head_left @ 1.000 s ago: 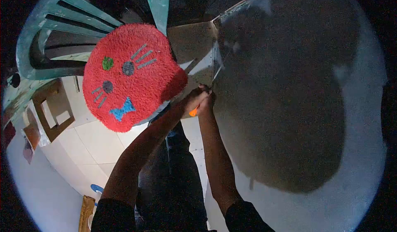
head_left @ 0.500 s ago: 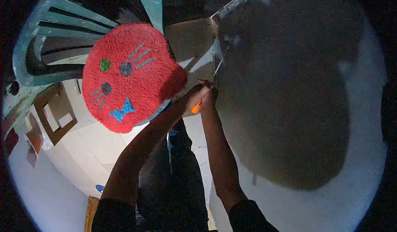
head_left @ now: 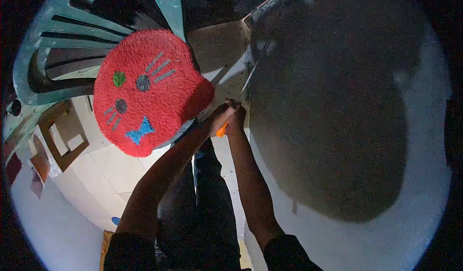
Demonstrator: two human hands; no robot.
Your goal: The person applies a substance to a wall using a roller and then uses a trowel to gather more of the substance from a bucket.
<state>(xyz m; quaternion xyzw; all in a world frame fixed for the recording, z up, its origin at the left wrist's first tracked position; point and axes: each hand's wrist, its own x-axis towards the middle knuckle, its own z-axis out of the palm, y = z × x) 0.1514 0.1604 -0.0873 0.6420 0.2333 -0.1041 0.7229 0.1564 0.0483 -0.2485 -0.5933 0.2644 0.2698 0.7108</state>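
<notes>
Both hands are brought together at the near left edge of a large grey-white surface point(head_left: 347, 140), close to the centre of the view. The left hand point(head_left: 219, 118) is curled shut around an orange-handled tool point(head_left: 222, 129), of which only the orange butt is seen below the fingers. The right hand point(head_left: 237, 119) is pressed against the left one, its fingers folded in; whether it also grips the handle cannot be told, since the two hands overlap. A thin, pale blade or strip point(head_left: 249, 78) is seen rising from above the hands along the surface edge. Its long axis is set steeply, leaning slightly to the right, with the tip pointed far and the orange end pointed near and left. Whether the strip is part of the tool or lies on the edge is not clear.

Just left of the hands, a red fuzzy cat-face cushion point(head_left: 147, 90) is seen, touching or overlapping the left forearm, with grey whiskers and a blue bow marked on it. Farther left, a green plastic chair point(head_left: 72, 34) is placed behind the cushion. A brown cardboard sheet point(head_left: 219, 46) is seen beyond the hands, beside the surface edge. White floor tiles point(head_left: 111, 160) are visible below the arms.
</notes>
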